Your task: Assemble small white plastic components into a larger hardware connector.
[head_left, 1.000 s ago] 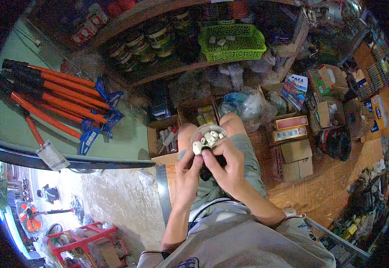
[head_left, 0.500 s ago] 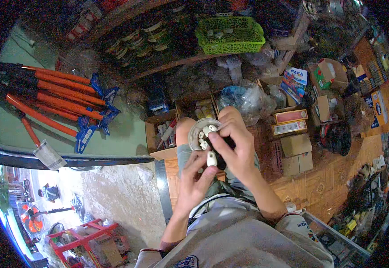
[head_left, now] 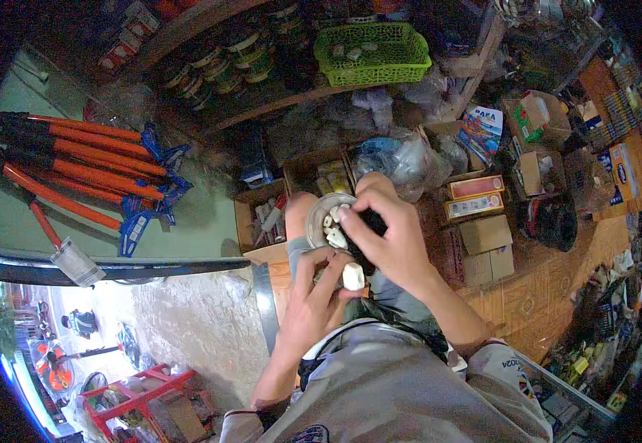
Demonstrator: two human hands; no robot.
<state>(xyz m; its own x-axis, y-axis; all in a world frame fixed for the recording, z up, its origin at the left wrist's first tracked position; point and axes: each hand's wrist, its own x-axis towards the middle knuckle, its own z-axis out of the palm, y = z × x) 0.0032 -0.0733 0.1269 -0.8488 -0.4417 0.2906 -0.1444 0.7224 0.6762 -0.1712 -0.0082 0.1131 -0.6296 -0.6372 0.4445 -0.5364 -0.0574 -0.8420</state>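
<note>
A round, pale, see-through tub (head_left: 311,224) stands between my knees and holds several small white pieces (head_left: 335,238), some with holes. My left hand (head_left: 313,295) is closed in front of the tub. Between its thumb and fingers sits a larger white, block-like piece (head_left: 353,277). Over the tub's right side, my right hand (head_left: 392,238) pinches thumb and forefinger at a small white piece (head_left: 339,213). A dark area shows under the right palm; I cannot make out what it is.
Orange-handled tools with blue ends (head_left: 107,162) lie on a pale green surface at left. Ahead, a green basket (head_left: 373,74) sits on a shelf. Cardboard boxes (head_left: 487,244) and plastic bags (head_left: 413,166) crowd the tiled floor at right. A red rack (head_left: 140,399) stands lower left.
The white piece in my left hand has turned and now shows a broad flat side. My right fingertips have shifted slightly up toward the tub's far side.
</note>
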